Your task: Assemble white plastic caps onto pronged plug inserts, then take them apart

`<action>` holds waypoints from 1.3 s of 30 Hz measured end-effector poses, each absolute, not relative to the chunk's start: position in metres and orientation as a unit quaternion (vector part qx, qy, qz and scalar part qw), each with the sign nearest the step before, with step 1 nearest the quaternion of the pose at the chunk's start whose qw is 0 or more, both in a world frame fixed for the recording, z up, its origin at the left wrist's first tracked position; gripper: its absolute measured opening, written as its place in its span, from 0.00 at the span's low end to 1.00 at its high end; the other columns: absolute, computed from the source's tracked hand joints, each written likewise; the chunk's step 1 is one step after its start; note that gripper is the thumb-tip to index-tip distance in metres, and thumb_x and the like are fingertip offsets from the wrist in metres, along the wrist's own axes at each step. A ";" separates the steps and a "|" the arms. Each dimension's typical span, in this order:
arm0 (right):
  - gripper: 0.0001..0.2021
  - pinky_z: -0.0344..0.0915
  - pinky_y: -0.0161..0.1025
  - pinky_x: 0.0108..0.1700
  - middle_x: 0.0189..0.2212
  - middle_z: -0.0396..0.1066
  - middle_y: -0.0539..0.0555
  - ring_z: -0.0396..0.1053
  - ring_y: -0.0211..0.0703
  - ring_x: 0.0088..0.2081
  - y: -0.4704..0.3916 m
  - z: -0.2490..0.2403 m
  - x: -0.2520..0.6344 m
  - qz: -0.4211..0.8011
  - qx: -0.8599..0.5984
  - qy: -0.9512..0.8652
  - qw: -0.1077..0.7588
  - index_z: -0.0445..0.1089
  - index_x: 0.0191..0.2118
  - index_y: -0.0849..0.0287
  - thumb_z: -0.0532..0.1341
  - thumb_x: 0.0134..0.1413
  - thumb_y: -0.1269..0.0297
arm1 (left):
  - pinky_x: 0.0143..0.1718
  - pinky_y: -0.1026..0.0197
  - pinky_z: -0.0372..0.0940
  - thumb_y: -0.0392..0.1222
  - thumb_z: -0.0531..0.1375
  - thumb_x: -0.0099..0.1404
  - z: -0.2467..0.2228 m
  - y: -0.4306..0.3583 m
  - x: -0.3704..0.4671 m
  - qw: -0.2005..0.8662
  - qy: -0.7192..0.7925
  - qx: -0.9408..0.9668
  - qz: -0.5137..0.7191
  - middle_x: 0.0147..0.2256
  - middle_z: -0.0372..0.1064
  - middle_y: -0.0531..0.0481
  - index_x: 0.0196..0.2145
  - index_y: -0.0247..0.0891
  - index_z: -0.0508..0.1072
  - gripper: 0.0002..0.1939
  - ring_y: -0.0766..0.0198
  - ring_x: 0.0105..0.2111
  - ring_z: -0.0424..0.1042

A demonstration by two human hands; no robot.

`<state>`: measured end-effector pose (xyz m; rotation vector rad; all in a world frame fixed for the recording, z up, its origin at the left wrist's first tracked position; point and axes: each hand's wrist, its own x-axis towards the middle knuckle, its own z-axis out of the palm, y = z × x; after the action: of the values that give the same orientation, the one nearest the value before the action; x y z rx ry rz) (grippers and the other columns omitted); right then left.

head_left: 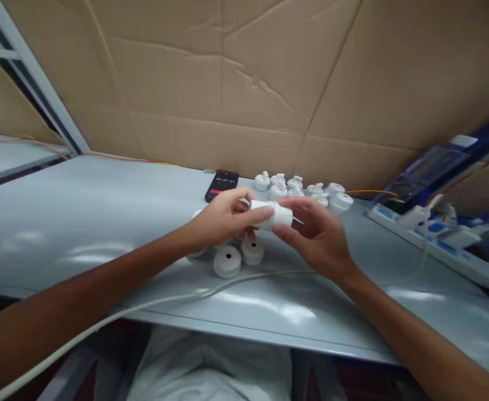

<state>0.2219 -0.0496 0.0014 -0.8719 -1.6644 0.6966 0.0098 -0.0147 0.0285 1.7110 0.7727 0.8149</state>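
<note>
Between both hands, just above the table, is a white cylindrical plastic piece (285,216) lying on its side. My left hand (223,217) grips its left end, thumb along the near side. My right hand (322,231) pinches the right end with thumb and fingers, and a thin white tip sticks out beside that palm. Below my left hand stand several round white pieces (226,264) with a dark hole in the top, some partly hidden by the hand and forearm. Farther back, a group of similar white pieces (278,192) sits on the table, several with small raised parts on top.
A phone (222,186) showing a timer lies near the cardboard wall (211,89). A white cable (228,284) crosses the grey table (81,223) in front of the pieces and under my right wrist. At the right is a power strip (432,242) with plugs in it.
</note>
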 end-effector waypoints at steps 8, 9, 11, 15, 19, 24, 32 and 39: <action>0.17 0.78 0.41 0.38 0.41 0.77 0.54 0.77 0.45 0.39 -0.053 0.008 0.218 0.420 -0.408 -0.615 0.528 0.75 0.44 0.54 0.72 0.55 0.50 | 0.41 0.59 0.69 0.42 0.70 0.59 0.028 -0.014 0.006 0.395 0.243 0.799 0.382 0.41 0.75 0.48 0.44 0.39 0.72 0.16 0.59 0.41 0.76; 0.17 0.78 0.39 0.35 0.39 0.77 0.54 0.77 0.44 0.36 -0.052 0.008 0.217 0.473 -0.414 -0.590 0.507 0.76 0.43 0.56 0.70 0.57 0.47 | 0.44 0.58 0.68 0.37 0.68 0.59 0.027 -0.015 0.005 0.352 0.229 0.824 0.381 0.43 0.75 0.48 0.43 0.39 0.73 0.15 0.58 0.44 0.75; 0.20 0.75 0.37 0.30 0.32 0.77 0.53 0.75 0.41 0.29 -0.050 0.007 0.215 0.552 -0.420 -0.552 0.462 0.77 0.39 0.59 0.65 0.61 0.43 | 0.48 0.57 0.67 0.32 0.66 0.57 0.026 -0.017 0.006 0.296 0.211 0.854 0.372 0.45 0.74 0.47 0.42 0.39 0.74 0.14 0.57 0.47 0.73; 0.29 0.71 0.37 0.26 0.26 0.76 0.55 0.73 0.42 0.24 -0.047 0.004 0.214 0.607 -0.423 -0.518 0.428 0.76 0.38 0.61 0.59 0.61 0.34 | 0.45 0.57 0.69 0.36 0.69 0.57 0.022 -0.019 0.010 0.388 0.250 0.809 0.364 0.42 0.76 0.49 0.44 0.39 0.73 0.17 0.58 0.42 0.76; 0.26 0.75 0.43 0.36 0.34 0.78 0.55 0.76 0.47 0.34 -0.039 0.002 0.224 0.572 -0.412 -0.533 0.468 0.77 0.43 0.57 0.61 0.59 0.37 | 0.35 0.59 0.70 0.48 0.71 0.57 0.019 -0.016 0.014 0.537 0.299 0.700 0.363 0.35 0.77 0.49 0.43 0.38 0.70 0.21 0.58 0.36 0.78; 0.18 0.71 0.40 0.45 0.46 0.76 0.51 0.74 0.45 0.44 -0.033 -0.001 0.237 0.452 -0.396 -0.616 0.509 0.78 0.47 0.52 0.73 0.47 0.61 | 0.33 0.60 0.69 0.50 0.72 0.56 0.020 -0.013 0.013 0.552 0.326 0.672 0.371 0.32 0.75 0.50 0.42 0.37 0.70 0.22 0.59 0.34 0.77; 0.19 0.70 0.37 0.29 0.30 0.76 0.53 0.73 0.41 0.27 -0.036 0.005 0.230 0.531 -0.456 -0.536 0.473 0.78 0.45 0.60 0.68 0.56 0.49 | 0.40 0.60 0.66 0.44 0.69 0.58 0.025 -0.016 0.006 0.321 0.269 0.827 0.376 0.39 0.74 0.50 0.44 0.39 0.72 0.17 0.62 0.37 0.73; 0.20 0.74 0.39 0.40 0.37 0.78 0.52 0.75 0.42 0.36 -0.035 -0.004 0.228 0.490 -0.424 -0.580 0.494 0.79 0.44 0.55 0.71 0.54 0.46 | 0.39 0.59 0.63 0.37 0.65 0.55 0.033 -0.018 0.003 0.149 0.332 0.887 0.283 0.38 0.73 0.51 0.45 0.40 0.69 0.19 0.57 0.37 0.73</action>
<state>0.2279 -0.0352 -0.0039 -1.0274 -1.4059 1.1874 0.0034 -0.0180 0.0327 2.5515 0.9542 0.8139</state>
